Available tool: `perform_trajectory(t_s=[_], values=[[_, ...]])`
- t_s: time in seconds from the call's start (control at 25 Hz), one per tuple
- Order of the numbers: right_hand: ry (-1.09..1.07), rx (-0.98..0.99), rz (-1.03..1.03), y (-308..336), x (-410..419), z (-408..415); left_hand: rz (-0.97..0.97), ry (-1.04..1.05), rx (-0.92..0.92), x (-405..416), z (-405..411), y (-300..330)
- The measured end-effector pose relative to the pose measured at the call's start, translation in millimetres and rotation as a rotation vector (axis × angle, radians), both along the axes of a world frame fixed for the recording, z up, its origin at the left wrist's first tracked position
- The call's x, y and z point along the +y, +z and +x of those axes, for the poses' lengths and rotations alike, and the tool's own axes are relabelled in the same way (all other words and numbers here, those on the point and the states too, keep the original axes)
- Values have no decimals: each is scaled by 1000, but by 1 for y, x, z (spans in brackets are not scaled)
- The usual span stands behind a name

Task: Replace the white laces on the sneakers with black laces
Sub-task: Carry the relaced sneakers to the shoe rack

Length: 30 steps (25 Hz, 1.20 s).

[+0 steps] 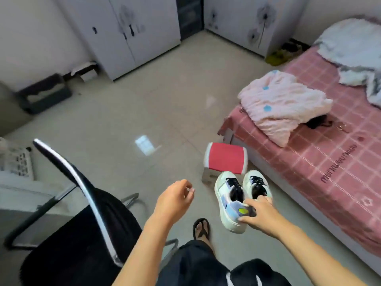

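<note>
while the right hand (pixel 260 216) grips the pair of sneakers (pixel 239 200) by their heels, both shoes hang together above the tiled floor (pixel 127 112), toes pointing away, black laces (pixel 234 182) showing over the tongues. the left hand (pixel 175 200) hovers apart from them, fingers loosely curled, holding nothing. just beyond the sneakers stands a red-topped stool (pixel 225 159) beside the bed (pixel 321 153); a black chair (pixel 86 228) sits at left.
</note>
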State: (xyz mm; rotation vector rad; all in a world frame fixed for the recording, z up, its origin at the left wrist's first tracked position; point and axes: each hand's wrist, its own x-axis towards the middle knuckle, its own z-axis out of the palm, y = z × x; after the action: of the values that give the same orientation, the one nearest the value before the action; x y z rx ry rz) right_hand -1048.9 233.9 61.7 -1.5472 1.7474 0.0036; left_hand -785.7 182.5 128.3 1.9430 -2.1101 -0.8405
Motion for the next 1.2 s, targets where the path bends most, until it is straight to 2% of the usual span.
perform_trajectory(t_s=[0.08, 0.24, 0.32, 0.6, 0.8, 1.0, 1.2], values=[[77, -8, -16, -1, -54, 30, 47, 38, 6, -38, 33, -1], [211, 31, -4, 18, -163, 68, 18, 158, 64, -123, 83, 20], [252, 53, -7, 28, -218, 79, 19, 205, 140, -155, 97, 29], [308, 159, -42, 18, -390, 109, 235, 324, 230, -254, 158, 17], [344, 110, 26, 9, -545, 160, 215, 293, 170, -420, 200, 7], [300, 21, 30, 29, -677, 205, 148, 238, 170, -571, 227, 26], [236, -17, -1, 31, -803, 227, 215, 208, 185, -700, 241, 11]])
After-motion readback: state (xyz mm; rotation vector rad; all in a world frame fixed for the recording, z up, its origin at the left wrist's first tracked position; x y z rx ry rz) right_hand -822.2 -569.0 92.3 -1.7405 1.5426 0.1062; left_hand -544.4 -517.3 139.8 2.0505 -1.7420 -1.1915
